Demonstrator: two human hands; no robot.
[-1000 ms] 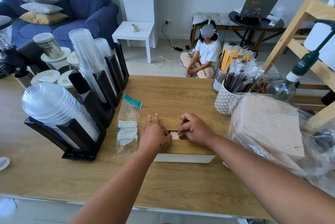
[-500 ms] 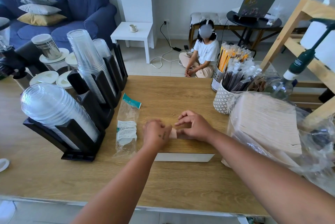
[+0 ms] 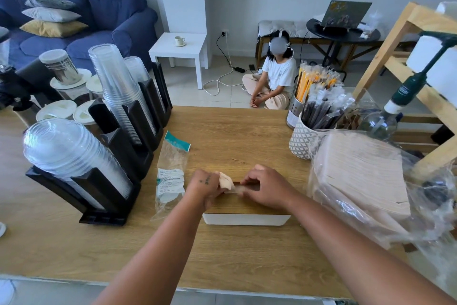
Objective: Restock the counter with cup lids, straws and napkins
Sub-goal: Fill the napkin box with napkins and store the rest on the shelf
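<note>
A white napkin box with a wooden lid [image 3: 247, 218] sits on the counter before me. A beige napkin [image 3: 227, 181] sticks up out of the lid's slot. My left hand [image 3: 204, 187] pinches that napkin from the left. My right hand [image 3: 267, 187] rests on the lid, fingertips at the slot's right end, touching the napkin. A clear bag of beige napkins [image 3: 358, 176] lies at the right. Wrapped straws stand in a patterned pot [image 3: 303, 140] and a metal holder [image 3: 294, 113]. Dome lids [image 3: 66, 154] and clear cups [image 3: 118, 89] fill the black rack.
An empty plastic bag [image 3: 170, 171] lies left of the box. A pump bottle [image 3: 380, 124] and a wooden shelf [image 3: 405, 57] stand at the right. Jars with white lids [image 3: 57, 112] stand at the back left. A person sits on the floor beyond the counter [image 3: 277, 77].
The napkin has come up out of the slot, now pinched in my left hand. My right hand has shifted slightly right along the lid.
</note>
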